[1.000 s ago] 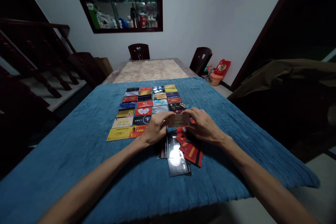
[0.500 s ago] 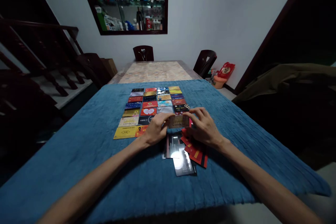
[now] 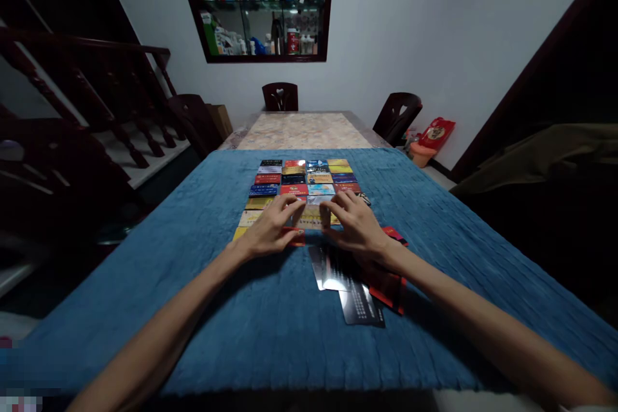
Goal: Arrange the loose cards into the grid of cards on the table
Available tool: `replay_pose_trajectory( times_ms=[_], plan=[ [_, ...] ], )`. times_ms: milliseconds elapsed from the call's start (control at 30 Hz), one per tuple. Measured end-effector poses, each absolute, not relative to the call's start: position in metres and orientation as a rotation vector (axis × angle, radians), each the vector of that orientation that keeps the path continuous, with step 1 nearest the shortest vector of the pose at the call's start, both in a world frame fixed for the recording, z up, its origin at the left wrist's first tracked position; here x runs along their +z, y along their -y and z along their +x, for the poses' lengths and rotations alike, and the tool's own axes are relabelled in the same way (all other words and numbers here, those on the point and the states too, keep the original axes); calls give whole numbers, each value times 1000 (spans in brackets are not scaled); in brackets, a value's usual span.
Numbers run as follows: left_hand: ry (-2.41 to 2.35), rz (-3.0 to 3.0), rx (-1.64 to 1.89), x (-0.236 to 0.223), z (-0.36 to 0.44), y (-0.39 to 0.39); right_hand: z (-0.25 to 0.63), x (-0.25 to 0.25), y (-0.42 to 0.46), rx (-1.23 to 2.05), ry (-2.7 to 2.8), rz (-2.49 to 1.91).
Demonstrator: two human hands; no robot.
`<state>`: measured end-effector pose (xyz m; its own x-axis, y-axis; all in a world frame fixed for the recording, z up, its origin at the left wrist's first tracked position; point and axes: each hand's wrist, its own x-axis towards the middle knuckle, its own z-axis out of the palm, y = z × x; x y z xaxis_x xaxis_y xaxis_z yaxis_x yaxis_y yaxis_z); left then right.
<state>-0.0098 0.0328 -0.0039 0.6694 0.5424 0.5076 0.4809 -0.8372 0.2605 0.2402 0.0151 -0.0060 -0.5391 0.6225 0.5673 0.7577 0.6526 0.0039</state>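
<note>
My left hand (image 3: 268, 230) and my right hand (image 3: 356, 230) meet over a tan card (image 3: 313, 217), each with its fingertips on one end of it. The card lies low against the blue cloth (image 3: 183, 283), at the near end of a grid of several colourful cards (image 3: 302, 177). My left hand also covers part of the grid's near rows. Just nearer than my right hand lies a loose pile of dark and red cards (image 3: 357, 296), partly under my wrist. A single red card (image 3: 394, 235) pokes out to the right of that hand.
Beyond the cloth the marble tabletop (image 3: 304, 131) runs back to two dark chairs (image 3: 280, 96) (image 3: 398, 116). A dark stair railing (image 3: 96, 109) stands at the left, a glass wall cabinet (image 3: 263, 3) is above, and a red bag (image 3: 434, 134) sits on the floor at the right.
Both hands have moved forward and down with the tan card, from above the loose pile to the grid's near edge. The camera view has shifted left.
</note>
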Motion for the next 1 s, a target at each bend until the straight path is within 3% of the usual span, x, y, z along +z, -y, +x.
replay_pose_trajectory(
  times_ms=[667,1000],
  plan=[
    [-1344,2620,442,11,-96,-63,140,-8,-70,4,2597,-1034],
    [-1436,2606,404,7,-115,-70,122,-6,-79,155,2566,-1110]
  ],
)
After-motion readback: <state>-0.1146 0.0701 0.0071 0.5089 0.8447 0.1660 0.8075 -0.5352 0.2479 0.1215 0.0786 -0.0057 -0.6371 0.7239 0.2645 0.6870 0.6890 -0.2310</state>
